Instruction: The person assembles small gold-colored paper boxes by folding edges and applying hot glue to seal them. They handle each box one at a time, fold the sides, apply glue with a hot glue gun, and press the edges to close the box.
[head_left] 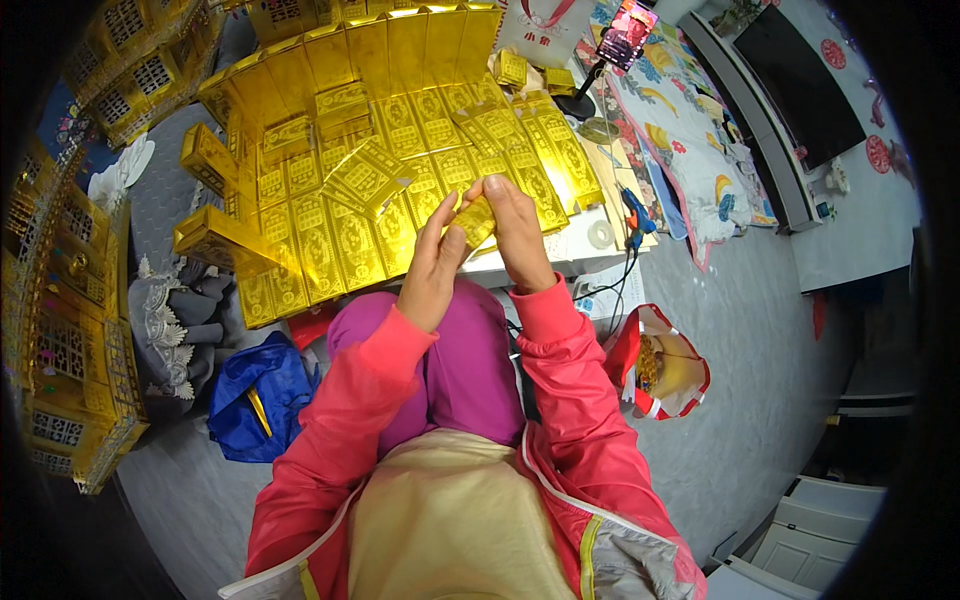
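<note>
Because the small gold foil piece (476,223) appears to need control from both sides, the left hand (437,262) and right hand (517,228) meet at frame centre, fingers bent and grasping it between them. The piece sits above the near side of a tabletop panel (345,240) of embossed gold blocks, presumably for clear sight. Right of centre, a tape roll (600,234) and a blue corded tool (636,212), likely a glue gun, rest beside the panel, probably for right-side access. Beyond the hands, loose foil sheets (364,179) lie fanned, possibly for easy separation. At upper centre, an upright gold wall (350,55) borders the panel, apparently enclosing it. At upper right, a stand (584,100) props a phone (629,35), probably for viewing.
</note>
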